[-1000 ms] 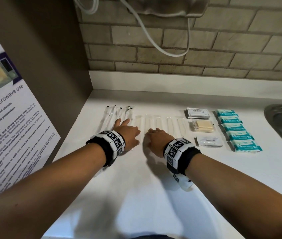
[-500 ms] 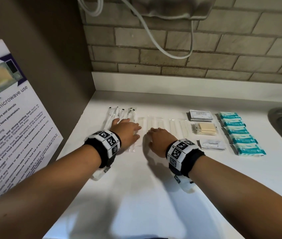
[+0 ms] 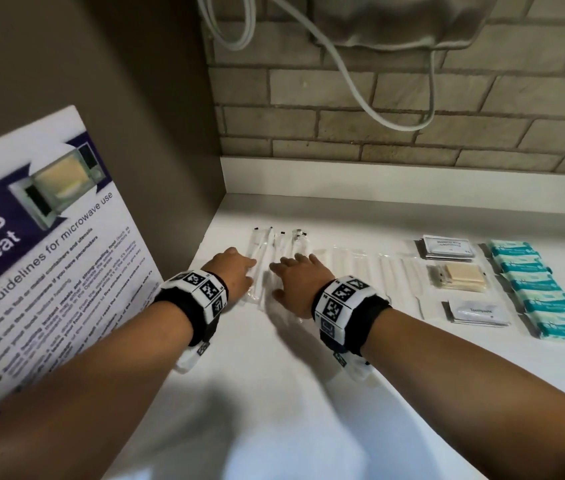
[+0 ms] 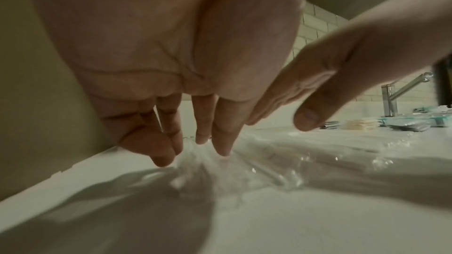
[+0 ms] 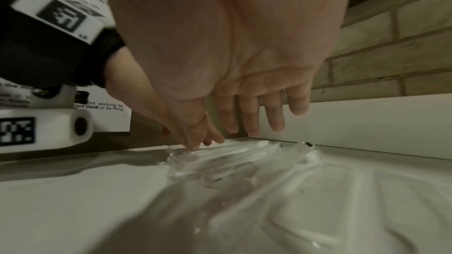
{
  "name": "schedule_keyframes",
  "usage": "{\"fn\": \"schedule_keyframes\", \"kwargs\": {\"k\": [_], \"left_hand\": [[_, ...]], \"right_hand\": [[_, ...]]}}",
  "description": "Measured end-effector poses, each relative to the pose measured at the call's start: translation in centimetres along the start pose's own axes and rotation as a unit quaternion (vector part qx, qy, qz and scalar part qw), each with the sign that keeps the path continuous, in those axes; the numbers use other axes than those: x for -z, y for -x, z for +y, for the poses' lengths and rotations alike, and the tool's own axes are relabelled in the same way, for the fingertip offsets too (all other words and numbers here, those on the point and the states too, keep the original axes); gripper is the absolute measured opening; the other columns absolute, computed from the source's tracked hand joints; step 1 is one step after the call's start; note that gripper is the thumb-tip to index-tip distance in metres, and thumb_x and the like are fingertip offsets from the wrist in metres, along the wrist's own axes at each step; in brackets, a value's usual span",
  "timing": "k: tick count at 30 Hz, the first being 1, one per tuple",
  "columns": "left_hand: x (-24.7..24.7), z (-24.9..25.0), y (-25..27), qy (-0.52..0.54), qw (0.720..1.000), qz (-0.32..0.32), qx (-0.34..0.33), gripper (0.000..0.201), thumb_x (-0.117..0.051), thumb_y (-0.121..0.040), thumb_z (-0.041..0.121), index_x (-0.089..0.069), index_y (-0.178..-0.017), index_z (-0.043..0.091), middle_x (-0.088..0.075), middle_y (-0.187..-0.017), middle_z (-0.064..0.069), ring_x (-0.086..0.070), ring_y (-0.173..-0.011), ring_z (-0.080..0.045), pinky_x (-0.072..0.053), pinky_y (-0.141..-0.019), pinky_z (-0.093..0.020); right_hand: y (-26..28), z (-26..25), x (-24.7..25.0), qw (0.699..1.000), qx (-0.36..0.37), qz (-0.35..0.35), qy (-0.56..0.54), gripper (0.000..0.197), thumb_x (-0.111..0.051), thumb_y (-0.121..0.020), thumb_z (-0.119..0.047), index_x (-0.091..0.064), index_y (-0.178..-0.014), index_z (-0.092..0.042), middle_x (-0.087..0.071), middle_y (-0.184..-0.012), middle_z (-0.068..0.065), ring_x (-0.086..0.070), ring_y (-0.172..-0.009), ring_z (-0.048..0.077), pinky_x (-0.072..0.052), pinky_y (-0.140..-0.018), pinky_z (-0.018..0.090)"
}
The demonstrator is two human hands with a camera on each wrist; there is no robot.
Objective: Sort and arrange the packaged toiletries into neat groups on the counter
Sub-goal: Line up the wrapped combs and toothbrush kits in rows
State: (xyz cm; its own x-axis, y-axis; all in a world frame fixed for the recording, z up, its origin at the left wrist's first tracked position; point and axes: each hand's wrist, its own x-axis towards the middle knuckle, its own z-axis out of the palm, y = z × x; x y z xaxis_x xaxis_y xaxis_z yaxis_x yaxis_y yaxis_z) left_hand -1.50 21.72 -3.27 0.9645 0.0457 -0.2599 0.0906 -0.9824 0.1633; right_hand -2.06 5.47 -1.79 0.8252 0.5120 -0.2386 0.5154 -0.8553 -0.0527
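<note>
Several clear-wrapped slim white items (image 3: pixel 276 245) lie side by side at the back left of the white counter (image 3: pixel 274 393). My left hand (image 3: pixel 248 268) lies flat at their left edge; its straight fingertips (image 4: pixel 220 150) press on the crinkled wrappers (image 4: pixel 257 167). My right hand (image 3: pixel 295 263) is spread flat over the right side of the same group (image 5: pixel 244 154), fingers (image 5: pixel 253 121) straight. To the right lie a second row of clear packets (image 3: pixel 360 265), a sachet stack (image 3: pixel 447 245), a beige packet (image 3: pixel 462 277), a toothpaste sachet (image 3: pixel 478 311) and a column of teal packs (image 3: pixel 537 289).
A brown side wall with a microwave-use poster (image 3: pixel 49 254) closes the left. The brick back wall carries a looping white cable (image 3: pixel 378 98). A tap (image 4: pixel 391 99) stands far right beyond the teal packs.
Both hands have slid left. The right hand left the middle row of clear packets and now covers the left group beside the left hand.
</note>
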Motion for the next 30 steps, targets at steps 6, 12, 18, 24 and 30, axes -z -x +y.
{"fn": "schedule_keyframes", "kwargs": {"k": [6, 12, 18, 24, 30], "left_hand": [[-1.0, -0.9, -0.6, 0.001, 1.0, -0.015, 0.008, 0.044, -0.052, -0.095, 0.023, -0.049, -0.139, 0.021, -0.036, -0.143, -0.011, -0.05, -0.126, -0.029, -0.04, -0.102, -0.032], [-1.0, -2.1, -0.6, -0.015, 0.999, 0.016, 0.03, 0.039, -0.051, -0.094, 0.018, -0.056, -0.132, 0.016, -0.044, -0.134, -0.01, -0.051, -0.125, -0.03, -0.043, -0.103, -0.035], [-0.4, -3.2, -0.7, 0.006, 0.998, 0.025, 0.054, 0.04, -0.053, -0.093, 0.014, -0.056, -0.133, 0.013, -0.043, -0.138, -0.01, -0.048, -0.129, -0.028, -0.039, -0.108, -0.034], [-0.4, -3.2, -0.6, 0.022, 0.997, 0.055, 0.04, 0.044, -0.049, -0.091, 0.009, -0.055, -0.134, 0.016, -0.04, -0.14, -0.008, -0.041, -0.131, -0.028, -0.038, -0.109, -0.038], [-1.4, -2.1, -0.8, 0.054, 0.998, -0.002, -0.027, 0.045, -0.054, -0.088, 0.024, -0.054, -0.133, 0.028, -0.048, -0.137, 0.0, -0.051, -0.122, -0.025, -0.042, -0.105, -0.035]], "right_hand": [[-3.3, -1.2, -1.0, 0.998, -0.005, -0.041, 0.052, 0.05, -0.041, -0.098, -0.036, -0.037, -0.145, -0.018, -0.039, -0.15, 0.006, -0.03, -0.14, 0.031, -0.02, -0.118, 0.046], [-4.4, -2.5, -1.6, 0.998, 0.011, -0.031, 0.058, 0.042, -0.045, -0.093, -0.036, -0.056, -0.129, -0.017, -0.053, -0.136, 0.003, -0.037, -0.133, 0.03, -0.021, -0.116, 0.044], [-5.3, -4.0, -1.4, 0.996, 0.021, -0.026, 0.083, 0.037, -0.045, -0.095, -0.031, -0.06, -0.124, -0.014, -0.058, -0.129, 0.001, -0.038, -0.131, 0.028, -0.015, -0.117, 0.045], [-5.1, -4.5, -1.4, 0.999, 0.028, -0.002, 0.041, 0.041, -0.046, -0.094, -0.029, -0.055, -0.13, -0.011, -0.055, -0.133, 0.005, -0.039, -0.131, 0.027, -0.021, -0.116, 0.041], [-3.8, -2.4, -0.8, 0.998, -0.005, -0.034, 0.053, 0.045, -0.046, -0.094, -0.034, -0.051, -0.135, -0.016, -0.052, -0.137, 0.004, -0.038, -0.133, 0.027, -0.015, -0.118, 0.047]]}}
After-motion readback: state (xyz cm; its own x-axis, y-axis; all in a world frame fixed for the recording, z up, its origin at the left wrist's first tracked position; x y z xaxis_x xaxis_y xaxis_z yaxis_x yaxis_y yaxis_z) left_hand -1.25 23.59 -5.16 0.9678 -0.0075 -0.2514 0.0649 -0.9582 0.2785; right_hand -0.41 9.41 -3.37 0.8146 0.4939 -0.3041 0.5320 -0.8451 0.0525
